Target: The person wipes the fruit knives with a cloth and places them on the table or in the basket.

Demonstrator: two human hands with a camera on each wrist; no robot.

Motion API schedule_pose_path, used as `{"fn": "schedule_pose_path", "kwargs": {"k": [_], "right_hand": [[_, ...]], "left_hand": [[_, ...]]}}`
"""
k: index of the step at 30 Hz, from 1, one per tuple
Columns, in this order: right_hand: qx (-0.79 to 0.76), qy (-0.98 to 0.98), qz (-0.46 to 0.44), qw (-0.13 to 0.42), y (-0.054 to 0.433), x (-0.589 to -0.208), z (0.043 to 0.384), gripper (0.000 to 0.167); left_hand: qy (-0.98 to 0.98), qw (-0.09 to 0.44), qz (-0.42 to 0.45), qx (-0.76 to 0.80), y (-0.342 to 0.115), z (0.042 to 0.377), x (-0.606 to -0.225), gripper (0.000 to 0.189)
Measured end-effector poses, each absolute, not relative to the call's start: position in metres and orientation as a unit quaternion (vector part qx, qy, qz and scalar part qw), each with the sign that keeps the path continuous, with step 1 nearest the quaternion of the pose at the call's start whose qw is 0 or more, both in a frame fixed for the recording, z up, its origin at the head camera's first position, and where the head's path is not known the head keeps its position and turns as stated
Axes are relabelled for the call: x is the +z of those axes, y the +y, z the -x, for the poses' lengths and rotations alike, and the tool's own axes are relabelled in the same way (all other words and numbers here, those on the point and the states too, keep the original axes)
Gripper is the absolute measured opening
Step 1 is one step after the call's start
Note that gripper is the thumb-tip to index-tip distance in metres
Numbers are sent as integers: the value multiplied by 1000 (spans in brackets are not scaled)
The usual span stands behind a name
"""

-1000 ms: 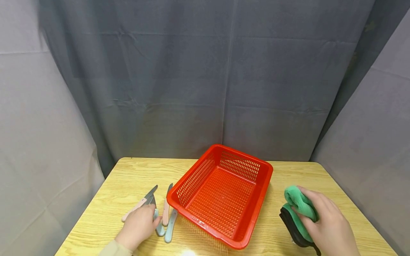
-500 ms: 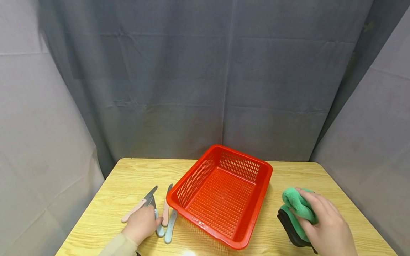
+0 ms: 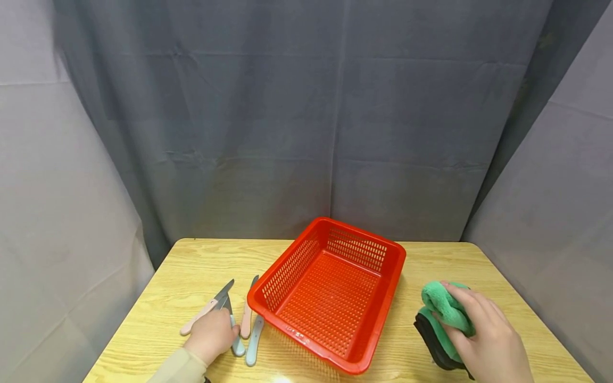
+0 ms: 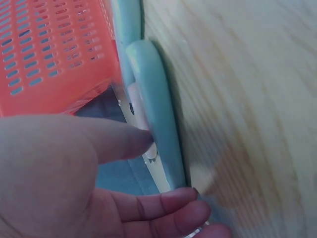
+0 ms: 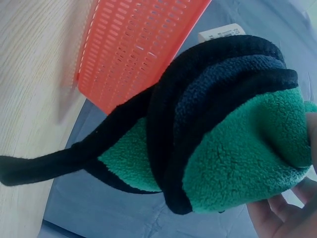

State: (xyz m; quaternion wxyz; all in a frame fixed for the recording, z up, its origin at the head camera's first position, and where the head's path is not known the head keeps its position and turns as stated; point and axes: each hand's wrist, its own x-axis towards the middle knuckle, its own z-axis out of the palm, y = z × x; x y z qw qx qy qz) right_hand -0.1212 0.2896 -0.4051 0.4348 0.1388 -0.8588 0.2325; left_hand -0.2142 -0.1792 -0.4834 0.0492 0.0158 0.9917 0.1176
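At the table's left, my left hand [image 3: 212,332] pinches a knife with a light blue handle [image 4: 157,111] between thumb and fingers. Its blade is partly hidden behind the hand in the head view. A pink-handled knife [image 3: 198,317] lies left of it, the blades close together. To its right lie another pink-handled knife [image 3: 246,319] and another blue-handled knife [image 3: 254,340], beside the basket. On the right, my right hand [image 3: 488,335] grips a folded green cloth [image 5: 242,148] with black edging and a dark inner face. A black strip of it hangs loose in the right wrist view.
A red plastic basket [image 3: 287,331] with slotted walls stands empty between the hands, turned at an angle. The wooden table [image 3: 215,255] has rounded far corners. Grey cloth [image 3: 268,133] hangs behind it, with paler cloth at both sides.
The right hand has shifted slightly left with the green cloth, then held still. The left hand has barely moved at the blue-handled knife. The whole head view has drifted a little.
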Motion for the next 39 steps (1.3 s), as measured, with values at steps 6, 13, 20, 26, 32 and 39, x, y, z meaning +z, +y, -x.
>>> {"fn": "schedule_pose_path", "kwargs": {"k": [6,13,20,26,32,39], "right_hand": [[231,-861,-136,431,290,-405,120,75],[227,-860,-141,435,290,-405,120,74],[220,-856,-154,442,289,-405,120,73],[228,-854,-158,440,288,-404,121,72],[238,-855,-148,437,287,-404,121,71],[264,-872,-105,398,286,-404,119,63]], "left_hand": [[992,50,-6,118,-179,215,-485,36],[993,57,-6,102,-178,218,-483,33],[989,77,18,126,-183,222,-482,19],[984,98,39,143,-187,223,-482,24],[983,76,45,164,-192,218,-478,24],[982,46,31,179,-197,210,-469,30]]}}
